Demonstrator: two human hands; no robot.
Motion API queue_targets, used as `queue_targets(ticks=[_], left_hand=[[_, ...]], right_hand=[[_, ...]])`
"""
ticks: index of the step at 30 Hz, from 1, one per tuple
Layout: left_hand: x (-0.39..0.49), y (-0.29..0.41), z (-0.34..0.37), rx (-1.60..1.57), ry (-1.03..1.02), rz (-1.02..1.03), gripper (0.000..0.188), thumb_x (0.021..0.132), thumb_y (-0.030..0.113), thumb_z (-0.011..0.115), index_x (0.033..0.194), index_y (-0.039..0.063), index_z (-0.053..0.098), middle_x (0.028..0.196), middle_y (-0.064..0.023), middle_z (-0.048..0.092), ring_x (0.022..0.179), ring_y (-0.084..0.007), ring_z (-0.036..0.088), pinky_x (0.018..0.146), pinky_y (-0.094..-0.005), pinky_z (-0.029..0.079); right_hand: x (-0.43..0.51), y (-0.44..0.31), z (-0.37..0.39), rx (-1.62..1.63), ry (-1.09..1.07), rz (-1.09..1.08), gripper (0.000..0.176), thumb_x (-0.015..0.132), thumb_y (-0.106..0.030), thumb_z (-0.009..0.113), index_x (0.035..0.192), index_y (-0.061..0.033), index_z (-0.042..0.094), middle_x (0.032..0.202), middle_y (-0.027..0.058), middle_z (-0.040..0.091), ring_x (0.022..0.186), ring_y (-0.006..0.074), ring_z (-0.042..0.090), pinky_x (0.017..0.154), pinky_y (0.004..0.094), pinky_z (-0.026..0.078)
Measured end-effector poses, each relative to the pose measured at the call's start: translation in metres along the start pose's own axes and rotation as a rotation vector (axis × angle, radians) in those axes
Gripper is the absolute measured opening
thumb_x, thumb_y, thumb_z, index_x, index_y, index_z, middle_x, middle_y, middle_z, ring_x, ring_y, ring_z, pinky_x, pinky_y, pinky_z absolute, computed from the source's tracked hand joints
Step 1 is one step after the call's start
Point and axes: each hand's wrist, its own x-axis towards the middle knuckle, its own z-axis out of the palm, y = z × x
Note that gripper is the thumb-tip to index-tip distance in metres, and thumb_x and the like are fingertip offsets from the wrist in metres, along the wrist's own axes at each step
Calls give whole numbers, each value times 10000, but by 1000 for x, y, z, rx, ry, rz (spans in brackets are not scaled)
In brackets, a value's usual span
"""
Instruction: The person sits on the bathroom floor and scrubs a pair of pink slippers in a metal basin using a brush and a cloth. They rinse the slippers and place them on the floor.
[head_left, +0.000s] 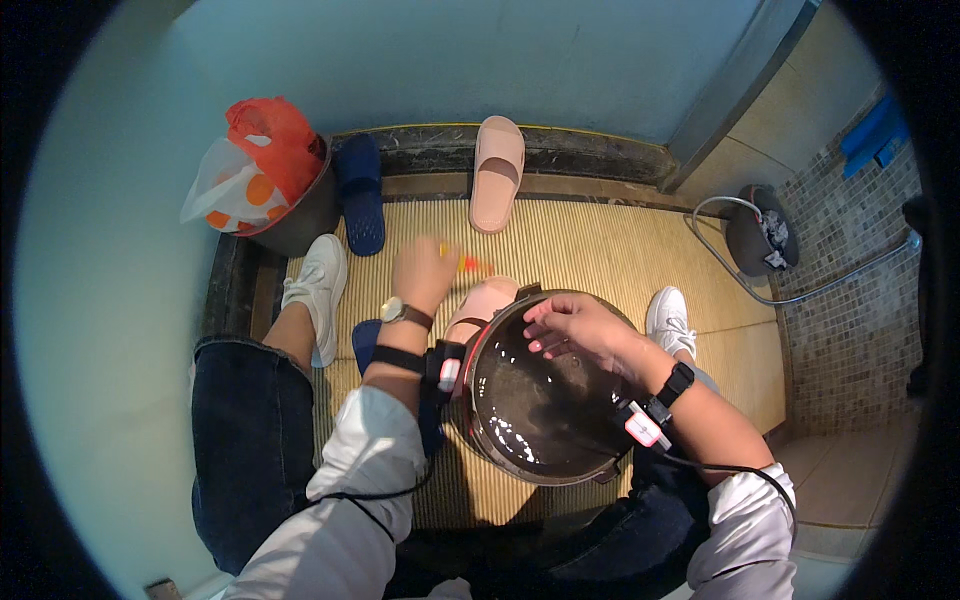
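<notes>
Between my legs stands a round dark bucket (517, 420) filled with water, light glinting off its surface. My right hand (574, 326) hovers over the water near the far rim, fingers loosely curled and apart, with nothing visible in them. Beyond the rim on the left, my left hand (425, 270) is blurred by motion. It grips a small yellow and red object (469, 262), too smeared to name exactly. Just below that object lies a pink slipper (487, 296), partly hidden by the bucket.
Another pink slipper (497, 176) leans against the dark sill. A blue slipper (362, 199) rests beside a lined bin (300, 225); its mate (365, 337) is under my left arm. A smaller bin (742, 240) and a shower hose (817, 295) are at right. Ribbed matting (585, 240) covers the floor.
</notes>
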Motion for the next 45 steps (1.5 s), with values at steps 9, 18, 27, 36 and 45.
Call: queue_targets(ticks=[9, 18, 27, 36, 45], left_hand=[[53, -16, 68, 233, 1, 101, 238, 867, 199, 532, 783, 16, 659, 805, -217, 644, 743, -387, 636, 650, -459, 523], [4, 2, 44, 373, -141, 216, 174, 836, 88, 511, 882, 19, 664, 844, -198, 638, 755, -343, 664, 643, -415, 548], [66, -5, 80, 313, 10, 381, 186, 864, 77, 485, 1016, 2, 564, 841, -182, 605, 721, -328, 656, 618, -394, 548], [28, -5, 75, 607, -397, 465, 139, 762, 98, 596, 828, 16, 687, 841, -188, 657, 801, -341, 652, 695, -415, 535], [38, -7, 15, 142, 193, 471, 175, 836, 98, 499, 857, 17, 653, 793, -199, 637, 747, -353, 636, 657, -441, 515]], right_hand=[[15, 7, -2, 93, -48, 1, 177, 933, -85, 481, 1064, 3, 559, 921, 70, 618, 773, 138, 626, 647, 255, 525], [5, 3, 3, 25, -5, 42, 175, 935, -86, 463, 1069, -15, 550, 936, 72, 613, 797, 155, 631, 658, 270, 525], [6, 13, 3, -9, -44, 68, 173, 952, -89, 469, 1075, -18, 567, 970, 74, 631, 834, 151, 641, 694, 267, 530], [3, 9, -2, 54, -31, 24, 174, 936, -116, 474, 1045, -23, 573, 927, 64, 614, 777, 139, 622, 647, 255, 516], [-10, -1, 7, -13, -32, 34, 204, 951, -128, 457, 1069, -11, 574, 956, 81, 616, 774, 151, 626, 650, 263, 528]])
